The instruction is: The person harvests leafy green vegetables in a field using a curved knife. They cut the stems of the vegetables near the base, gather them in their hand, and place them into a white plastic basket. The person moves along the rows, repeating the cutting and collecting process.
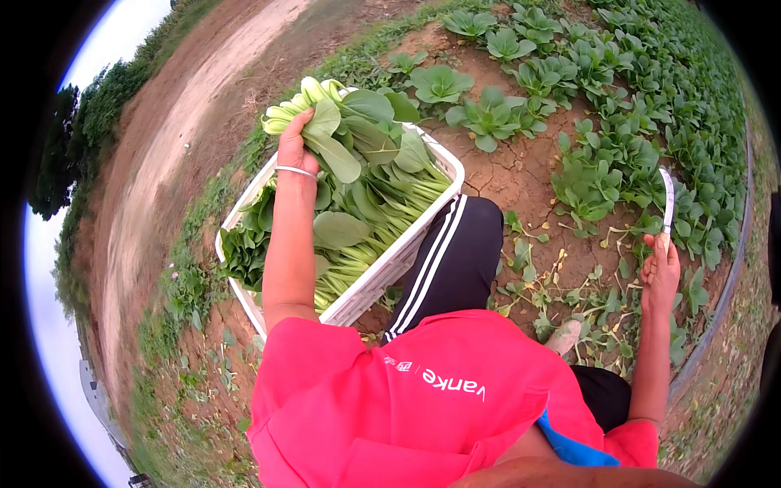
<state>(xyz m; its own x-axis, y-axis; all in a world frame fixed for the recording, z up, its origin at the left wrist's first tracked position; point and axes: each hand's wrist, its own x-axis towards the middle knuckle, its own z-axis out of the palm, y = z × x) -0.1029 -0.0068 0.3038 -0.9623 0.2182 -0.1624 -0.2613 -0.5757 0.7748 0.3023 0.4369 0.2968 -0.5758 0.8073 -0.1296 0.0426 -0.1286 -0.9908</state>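
Observation:
My left hand [299, 143], with a pale bangle at the wrist, grips a bunch of leafy greens [360, 125] by the pale stalks, over the far end of a white plastic crate [448, 161]. Inside the crate lie many cut greens [351, 256] with pale green stems, some with dark leaves uppermost at its left side. Out to the right, my right hand [661, 268] is closed around the light handle of a curved knife [668, 198], its blade pointing away from me beside the growing plants.
Rows of leafy green plants [634, 152] grow at the right, bordered by a dark hose or pipe [741, 244]. Trimmed leaves [573, 299] litter the soil near my shoe [564, 337]. My bent knee [476, 226] is against the crate's right side. A dirt track [165, 140] runs along the left.

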